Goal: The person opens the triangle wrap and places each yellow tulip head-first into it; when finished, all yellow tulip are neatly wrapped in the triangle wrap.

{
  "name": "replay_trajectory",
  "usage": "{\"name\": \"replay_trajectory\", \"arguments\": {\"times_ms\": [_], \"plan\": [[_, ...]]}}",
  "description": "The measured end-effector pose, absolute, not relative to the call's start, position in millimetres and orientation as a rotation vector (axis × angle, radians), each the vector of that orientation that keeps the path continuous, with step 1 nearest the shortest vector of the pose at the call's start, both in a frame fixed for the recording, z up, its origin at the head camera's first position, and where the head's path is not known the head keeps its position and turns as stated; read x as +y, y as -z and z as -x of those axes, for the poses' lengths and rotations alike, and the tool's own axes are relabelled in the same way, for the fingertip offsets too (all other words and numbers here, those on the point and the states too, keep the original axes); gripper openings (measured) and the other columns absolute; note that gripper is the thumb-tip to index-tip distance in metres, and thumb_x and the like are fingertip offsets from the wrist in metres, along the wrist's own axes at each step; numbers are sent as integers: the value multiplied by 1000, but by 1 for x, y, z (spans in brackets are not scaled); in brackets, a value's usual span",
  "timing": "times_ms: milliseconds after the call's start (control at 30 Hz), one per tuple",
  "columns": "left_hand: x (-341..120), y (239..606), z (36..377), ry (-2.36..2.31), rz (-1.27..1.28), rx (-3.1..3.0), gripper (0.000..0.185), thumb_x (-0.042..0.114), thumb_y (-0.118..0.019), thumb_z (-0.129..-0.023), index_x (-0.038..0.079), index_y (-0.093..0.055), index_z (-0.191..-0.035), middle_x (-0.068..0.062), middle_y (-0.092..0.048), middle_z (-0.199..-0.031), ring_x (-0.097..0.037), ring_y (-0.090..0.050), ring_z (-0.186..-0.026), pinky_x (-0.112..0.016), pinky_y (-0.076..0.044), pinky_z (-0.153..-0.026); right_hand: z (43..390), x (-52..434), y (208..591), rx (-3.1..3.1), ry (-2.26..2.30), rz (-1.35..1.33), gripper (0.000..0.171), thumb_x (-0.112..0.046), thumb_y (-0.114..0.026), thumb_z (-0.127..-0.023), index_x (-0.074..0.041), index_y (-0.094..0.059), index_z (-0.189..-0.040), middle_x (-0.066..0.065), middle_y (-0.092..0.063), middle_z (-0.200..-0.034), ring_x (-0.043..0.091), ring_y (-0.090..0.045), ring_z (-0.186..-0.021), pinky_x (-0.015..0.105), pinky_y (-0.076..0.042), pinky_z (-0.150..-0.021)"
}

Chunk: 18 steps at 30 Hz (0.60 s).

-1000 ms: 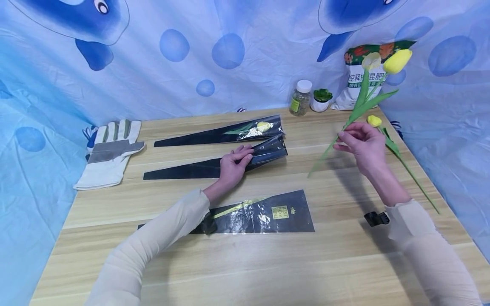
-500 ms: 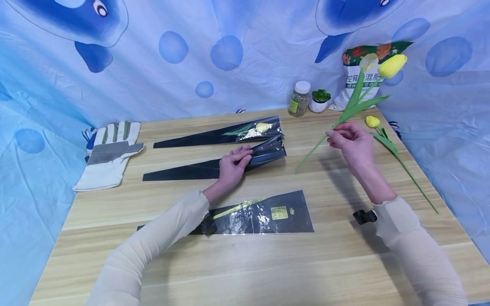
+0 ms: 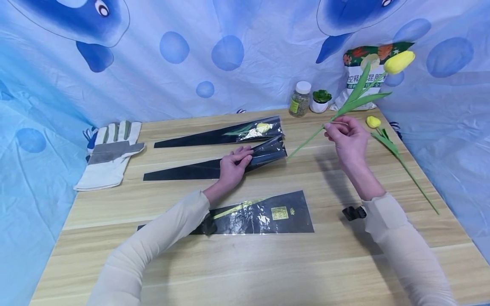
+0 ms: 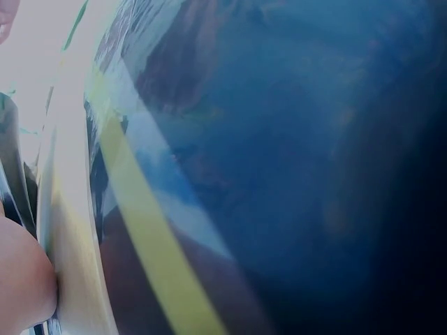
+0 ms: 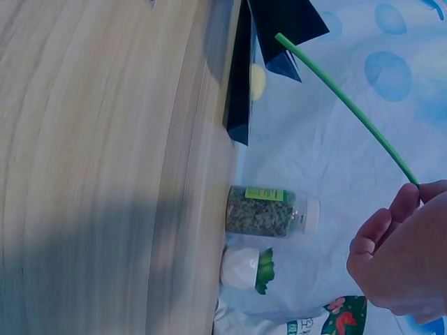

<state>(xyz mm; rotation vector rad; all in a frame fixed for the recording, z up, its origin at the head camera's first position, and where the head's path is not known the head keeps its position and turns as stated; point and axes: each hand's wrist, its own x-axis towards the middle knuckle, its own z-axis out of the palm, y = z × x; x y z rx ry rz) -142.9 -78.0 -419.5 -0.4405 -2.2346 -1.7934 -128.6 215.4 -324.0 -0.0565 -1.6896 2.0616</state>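
My right hand (image 3: 351, 138) pinches the stem of a yellow tulip (image 3: 399, 62) with green leaves, held tilted above the table. Its lower stem end (image 5: 281, 38) points left and overlaps the mouth of the middle black flower sleeve (image 3: 268, 152). My left hand (image 3: 233, 167) holds that sleeve near its wide end, thumb and fingers at the film, and the mouth stands raised and parted. Behind it lies another flower sleeve (image 3: 214, 135) with a yellow tulip inside. In front, partly under my left forearm, lies a flat sleeve (image 3: 294, 216) with gold print.
A second tulip (image 3: 411, 170) lies along the right edge. A jar (image 3: 300, 100) with a white lid, a small potted succulent (image 3: 320, 101) and a fertilizer bag (image 3: 354, 85) stand at the back right. A work glove (image 3: 111, 153) lies at the left. A blue curtain (image 3: 245, 55) hangs behind.
My right hand has moved left with the tulip, bringing its stem end to the mouth of the middle sleeve. The left hand has stayed in place on the sleeve.
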Motion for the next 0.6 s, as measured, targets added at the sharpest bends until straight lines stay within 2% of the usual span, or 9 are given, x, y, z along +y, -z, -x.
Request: {"name": "replay_trajectory", "arguments": {"times_ms": [400, 600], "plan": [[-80, 424, 145, 1783, 453, -2223, 18, -4, -71, -90, -7, -73, -107, -21, -66, -120, -41, -52, -129, -54, -20, -117, 132, 207, 325, -1609, -2066, 81, 20, 10, -70, -87, -9, -65, -87, -1, -72, -73, 9, -64, -57, 19, -52, -60], [-79, 424, 145, 1792, 462, -2203, 17, -4, -71, -90, -8, -73, -107, -22, -66, -119, -44, -51, -128, -57, -21, -116, 132, 211, 319, -1507, -2094, 139, 18, 11, -71, -86, -6, -65, -86, 2, -72, -73, 11, -63, -56, 19, -53, -58]]}}
